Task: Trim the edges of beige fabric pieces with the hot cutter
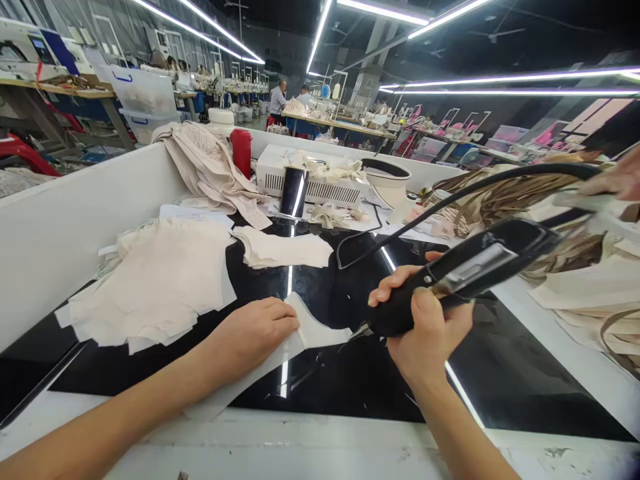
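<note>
1. While the right hand (430,327) clamps its fingers around a black handheld tool (475,260), its thumb presses the near side of the body; the wrist is raised, with the forearm running down behind the fingers.
2. The tool's metal tip points left, ahead of the right fingers, at the narrow end of a pale piece (323,327). Exact contact cannot be confirmed.
3. The left hand (255,333) is palm down, fingers together and slightly bent, resting on the pale piece's other end. Its thumb is hidden; whether it pinches cannot be told. The forearm slants low toward the lower left.
4. Beneath both sets of fingers: a glossy black panel (525,373).
5. Left of the left fingers: a large cream stack (150,280). Just beyond them: a smaller stack (283,248).
6. Farther beyond: a white vented box (310,190) and a red container (241,153).
7. Beyond the right fingers, rightward: another person's hand (620,177), blurred, near a black cable (440,205).
</note>
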A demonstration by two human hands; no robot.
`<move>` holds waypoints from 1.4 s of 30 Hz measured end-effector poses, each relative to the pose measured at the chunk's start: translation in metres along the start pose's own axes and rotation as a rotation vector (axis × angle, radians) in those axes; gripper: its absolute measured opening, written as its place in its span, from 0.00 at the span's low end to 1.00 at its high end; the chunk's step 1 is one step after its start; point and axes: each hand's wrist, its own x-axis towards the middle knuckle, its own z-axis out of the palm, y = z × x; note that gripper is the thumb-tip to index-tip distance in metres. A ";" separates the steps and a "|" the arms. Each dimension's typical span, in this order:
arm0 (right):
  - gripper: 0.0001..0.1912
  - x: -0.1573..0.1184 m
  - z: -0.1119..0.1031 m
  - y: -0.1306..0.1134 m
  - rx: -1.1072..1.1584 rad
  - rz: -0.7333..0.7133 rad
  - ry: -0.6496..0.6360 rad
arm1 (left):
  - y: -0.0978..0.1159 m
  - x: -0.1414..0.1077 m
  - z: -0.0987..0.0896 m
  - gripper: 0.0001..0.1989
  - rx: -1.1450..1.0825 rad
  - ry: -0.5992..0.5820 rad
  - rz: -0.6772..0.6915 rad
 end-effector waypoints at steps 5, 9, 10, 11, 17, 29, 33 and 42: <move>0.17 0.006 -0.004 0.002 -0.037 0.004 -0.081 | 0.008 0.002 -0.004 0.09 -0.015 -0.060 -0.083; 0.18 0.013 -0.004 -0.006 -0.073 0.026 -0.154 | 0.022 0.003 -0.008 0.07 -0.081 -0.151 -0.169; 0.18 0.014 -0.004 -0.008 -0.095 0.023 -0.166 | 0.025 0.003 -0.010 0.07 -0.099 -0.178 -0.201; 0.18 0.016 -0.003 -0.010 -0.120 0.016 -0.177 | 0.028 0.004 -0.013 0.08 -0.113 -0.206 -0.237; 0.21 0.016 0.008 -0.016 -0.234 -0.015 -0.104 | 0.032 0.021 -0.037 0.10 -0.012 -0.350 -0.329; 0.16 0.005 0.020 -0.001 0.022 0.006 -0.122 | -0.005 0.053 -0.014 0.19 -0.329 -0.397 -0.077; 0.16 0.003 0.025 0.002 0.092 0.011 -0.133 | -0.008 0.049 -0.017 0.16 -0.348 -0.484 -0.166; 0.16 -0.003 0.042 0.009 0.105 0.021 -0.141 | -0.007 0.034 -0.016 0.15 -0.319 -0.407 -0.216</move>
